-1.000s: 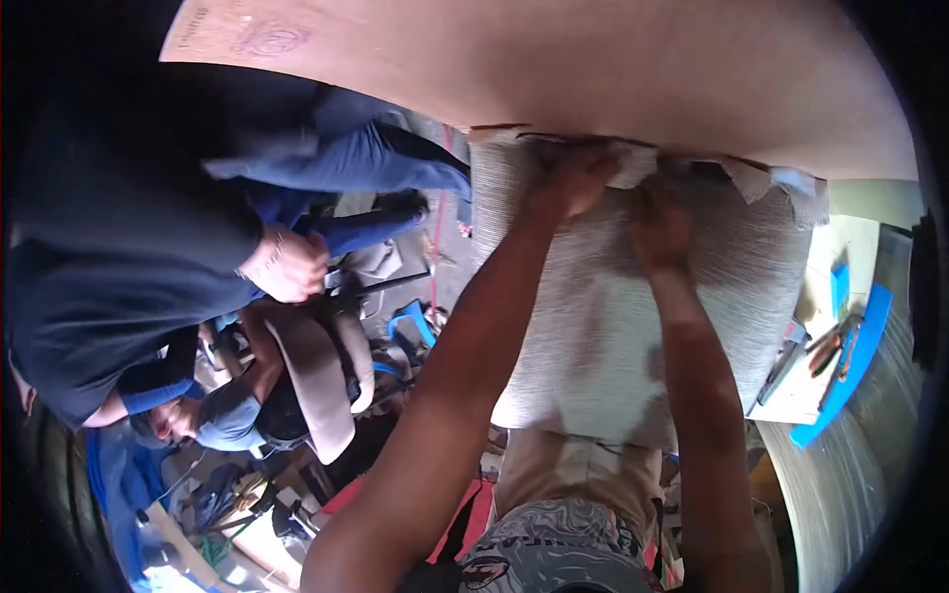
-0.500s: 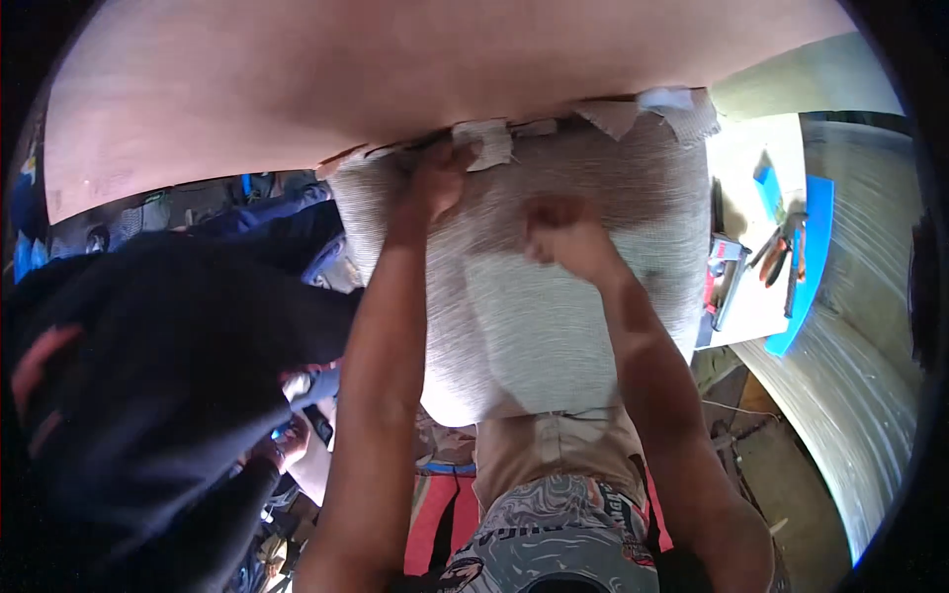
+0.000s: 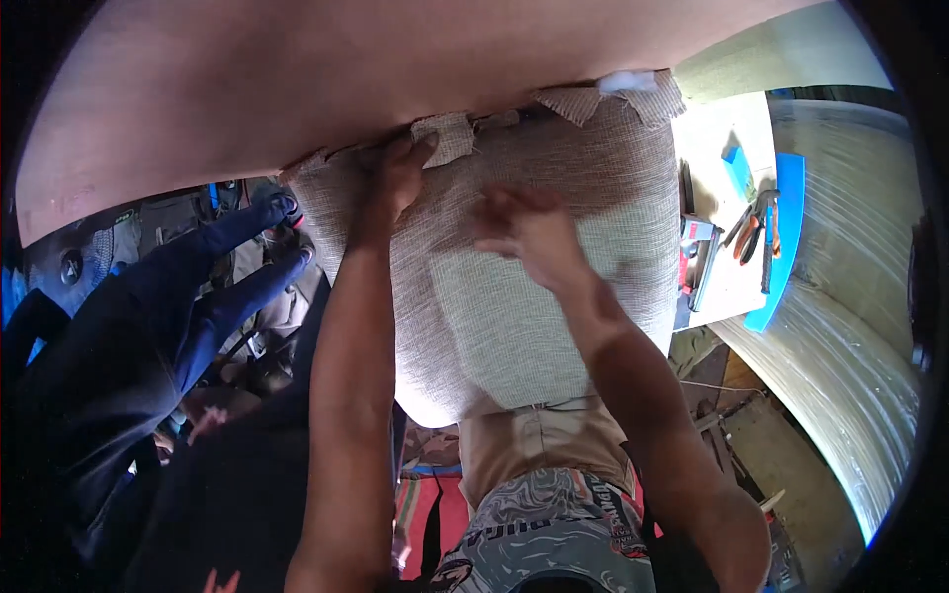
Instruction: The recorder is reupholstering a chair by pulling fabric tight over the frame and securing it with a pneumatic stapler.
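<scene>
A padded panel covered in grey woven fabric (image 3: 524, 326) stands against my lap, its ragged upper edge meeting a broad pale pinkish board (image 3: 395, 69). My left hand (image 3: 399, 176) is closed at that upper edge, its thumb beside a loose, frayed fabric flap (image 3: 445, 138); its other fingers are partly hidden in shadow. Above the middle of the fabric, my right hand (image 3: 534, 232) is bent inward and smeared by motion, so its grip does not show. More fabric flaps (image 3: 647, 99) stick up at the top right corner, with white padding (image 3: 626, 85) beside them.
To the right, a white surface (image 3: 732, 287) holds a staple gun (image 3: 700, 262), orange-and-black handled pliers (image 3: 748, 237) and a blue sheet (image 3: 788, 208). A large roll wrapped in clear film (image 3: 840, 267) stands beyond. People in dark clothes (image 3: 129, 306) are close on my left.
The panel has shifted slightly left and up in view. My left hand stays at the upper edge, while my right hand remains over the fabric. The dark-clothed person at left has moved downward.
</scene>
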`<action>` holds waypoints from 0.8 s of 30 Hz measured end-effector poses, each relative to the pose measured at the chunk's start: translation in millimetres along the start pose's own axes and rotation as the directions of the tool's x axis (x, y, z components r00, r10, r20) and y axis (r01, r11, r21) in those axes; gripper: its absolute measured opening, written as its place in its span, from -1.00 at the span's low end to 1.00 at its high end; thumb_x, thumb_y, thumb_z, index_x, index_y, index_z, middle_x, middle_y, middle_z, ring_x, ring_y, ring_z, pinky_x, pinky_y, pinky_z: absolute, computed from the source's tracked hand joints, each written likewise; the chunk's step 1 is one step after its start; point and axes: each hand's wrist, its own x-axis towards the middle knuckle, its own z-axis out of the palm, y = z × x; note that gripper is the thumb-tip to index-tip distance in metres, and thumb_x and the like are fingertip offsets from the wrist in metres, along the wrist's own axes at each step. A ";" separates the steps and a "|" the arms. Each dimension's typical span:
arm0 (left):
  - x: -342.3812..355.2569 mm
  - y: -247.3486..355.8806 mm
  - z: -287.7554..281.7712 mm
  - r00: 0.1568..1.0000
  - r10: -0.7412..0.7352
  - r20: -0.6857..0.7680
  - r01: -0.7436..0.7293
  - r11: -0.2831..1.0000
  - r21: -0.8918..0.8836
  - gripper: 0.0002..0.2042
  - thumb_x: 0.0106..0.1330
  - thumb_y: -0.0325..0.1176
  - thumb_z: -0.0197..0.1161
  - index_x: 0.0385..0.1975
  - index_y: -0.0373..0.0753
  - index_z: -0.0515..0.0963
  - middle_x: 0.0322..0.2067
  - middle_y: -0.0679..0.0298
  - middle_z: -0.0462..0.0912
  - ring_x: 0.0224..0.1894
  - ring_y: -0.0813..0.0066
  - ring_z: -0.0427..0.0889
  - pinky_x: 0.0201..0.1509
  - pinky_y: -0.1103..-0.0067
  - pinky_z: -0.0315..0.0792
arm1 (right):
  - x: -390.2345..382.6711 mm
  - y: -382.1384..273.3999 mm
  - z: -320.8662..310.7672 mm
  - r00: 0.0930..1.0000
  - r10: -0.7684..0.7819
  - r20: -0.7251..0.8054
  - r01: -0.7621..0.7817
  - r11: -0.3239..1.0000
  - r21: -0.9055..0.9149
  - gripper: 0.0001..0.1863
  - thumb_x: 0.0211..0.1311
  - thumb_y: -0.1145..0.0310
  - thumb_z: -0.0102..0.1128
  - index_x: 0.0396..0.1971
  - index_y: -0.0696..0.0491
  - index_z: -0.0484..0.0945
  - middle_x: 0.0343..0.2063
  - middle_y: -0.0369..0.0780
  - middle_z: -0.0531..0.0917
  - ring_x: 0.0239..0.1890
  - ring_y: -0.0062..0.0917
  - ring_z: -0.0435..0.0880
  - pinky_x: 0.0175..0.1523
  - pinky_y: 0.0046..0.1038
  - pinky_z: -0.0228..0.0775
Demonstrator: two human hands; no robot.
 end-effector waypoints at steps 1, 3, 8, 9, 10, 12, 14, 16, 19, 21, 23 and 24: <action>-2.1 0.0 0.1 1.000 -0.013 -0.019 0.013 0.999 -0.035 -0.41 0.54 0.04 0.14 0.33 -0.33 0.48 0.28 0.05 0.56 0.31 0.15 0.49 0.44 0.30 0.25 | 20.6 9.2 14.6 0.993 0.049 -0.104 -0.055 0.997 -0.055 -0.66 0.56 0.24 0.11 0.11 0.17 0.49 -0.10 -0.05 0.73 -0.14 -0.33 0.80 -0.14 -0.27 0.74; -4.3 -0.6 0.0 0.991 0.130 -0.024 -0.130 0.991 -0.023 -0.47 0.55 0.02 0.12 0.22 -0.36 0.54 0.19 -0.04 0.63 0.25 0.05 0.54 0.42 0.31 0.27 | 47.8 14.3 29.5 0.985 0.053 -0.166 -0.064 0.996 -0.061 -0.73 0.56 0.30 0.10 0.05 0.17 0.54 -0.17 -0.08 0.75 -0.22 -0.36 0.80 -0.21 -0.32 0.74; -6.3 3.2 -4.3 0.978 0.211 -0.010 -0.208 0.972 0.112 -0.51 0.53 -0.01 0.12 0.13 -0.35 0.59 0.13 -0.07 0.67 0.20 0.05 0.60 0.34 0.31 0.35 | 84.8 25.5 20.3 0.997 -0.013 -0.073 0.023 0.991 0.134 -0.76 0.51 0.38 0.11 0.04 0.18 0.51 -0.23 -0.07 0.75 -0.32 -0.41 0.79 -0.24 -0.34 0.75; -8.0 7.0 -5.1 0.972 0.236 -0.009 -0.235 0.969 0.075 -0.51 0.52 0.00 0.13 0.12 -0.34 0.60 0.13 -0.07 0.67 0.19 0.02 0.60 0.32 0.30 0.37 | 93.4 29.4 14.9 0.977 -0.197 -0.082 0.176 0.960 -0.219 -0.76 0.51 0.38 0.11 0.03 0.18 0.52 -0.23 -0.07 0.75 -0.30 -0.41 0.79 -0.24 -0.33 0.75; -10.5 12.0 -5.9 0.975 0.224 -0.001 -0.223 0.973 0.060 -0.51 0.51 0.00 0.14 0.11 -0.33 0.61 0.13 -0.07 0.67 0.18 0.00 0.61 0.30 0.28 0.39 | 102.0 33.8 10.5 0.922 -0.384 0.046 0.354 0.791 -0.500 -0.76 0.50 0.39 0.10 0.02 0.18 0.52 -0.22 -0.07 0.75 -0.28 -0.40 0.79 -0.23 -0.31 0.74; -18.5 23.1 -6.2 0.972 0.206 0.111 -0.225 0.955 0.195 -0.54 0.49 -0.04 0.14 0.10 -0.33 0.61 0.13 -0.09 0.66 0.21 -0.03 0.60 0.32 0.27 0.39 | 107.6 39.4 -0.6 0.927 -0.371 0.049 0.317 0.709 -0.630 -0.76 0.49 0.35 0.09 0.00 0.17 0.56 -0.19 -0.06 0.76 -0.20 -0.36 0.79 -0.15 -0.29 0.69; -32.4 29.2 -1.0 0.950 0.232 0.209 -0.298 0.874 0.385 -0.58 0.46 -0.10 0.14 0.10 -0.30 0.63 0.14 -0.08 0.65 0.24 -0.02 0.58 0.38 0.26 0.35 | 97.3 39.4 -7.7 0.985 -0.023 -0.170 -0.035 0.944 -0.328 -0.72 0.49 0.28 0.09 -0.03 0.13 0.64 -0.15 -0.03 0.77 -0.08 -0.29 0.78 0.03 -0.27 0.59; -50.7 25.0 8.5 0.868 0.401 0.292 -0.496 0.679 0.541 -0.61 0.42 -0.18 0.15 0.11 -0.25 0.65 0.18 -0.03 0.64 0.30 0.02 0.55 0.46 0.27 0.29 | 71.2 34.2 -7.6 0.960 -0.241 -0.141 0.134 0.841 -0.525 -0.75 0.46 0.40 0.05 -0.05 0.20 0.63 -0.20 -0.04 0.75 -0.14 -0.30 0.78 -0.04 -0.30 0.65; -75.5 4.8 26.5 0.769 0.588 0.249 -0.569 0.452 0.687 -0.64 0.35 -0.30 0.14 0.08 -0.17 0.69 0.24 0.04 0.61 0.35 0.14 0.51 0.56 0.26 0.19 | 31.0 16.2 0.3 0.885 -0.454 -0.105 0.237 0.632 -0.738 -0.72 0.46 0.41 0.05 -0.01 0.22 0.64 -0.18 -0.02 0.75 -0.10 -0.22 0.77 0.02 -0.24 0.62; -74.1 -4.2 33.0 0.745 0.627 0.226 -0.543 0.374 0.752 -0.65 0.31 -0.35 0.14 0.05 -0.16 0.70 0.26 0.09 0.60 0.35 0.17 0.51 0.58 0.24 0.16 | 28.6 -0.8 4.0 0.860 -0.510 -0.011 0.244 0.430 -0.869 -0.67 0.47 0.33 0.05 0.06 0.20 0.62 -0.10 0.05 0.73 -0.03 -0.12 0.74 0.11 -0.15 0.57; -75.1 -5.5 34.3 0.767 0.593 0.243 -0.528 0.369 0.765 -0.65 0.28 -0.38 0.15 0.03 -0.18 0.70 0.25 0.09 0.60 0.35 0.17 0.50 0.59 0.24 0.16 | 57.8 -13.3 8.8 0.849 -0.484 0.212 0.315 0.142 -0.938 -0.60 0.47 0.22 0.05 0.14 0.17 0.56 0.01 0.15 0.69 0.06 -0.01 0.70 0.20 -0.03 0.50; -77.8 -3.0 32.7 0.780 0.571 0.257 -0.537 0.400 0.743 -0.65 0.26 -0.39 0.16 0.03 -0.20 0.70 0.24 0.06 0.61 0.35 0.15 0.50 0.58 0.25 0.18 | 74.5 -14.7 11.5 0.843 -0.448 0.298 0.369 0.078 -0.926 -0.59 0.49 0.21 0.04 0.14 0.16 0.57 -0.01 0.13 0.70 0.05 0.01 0.69 0.20 -0.03 0.49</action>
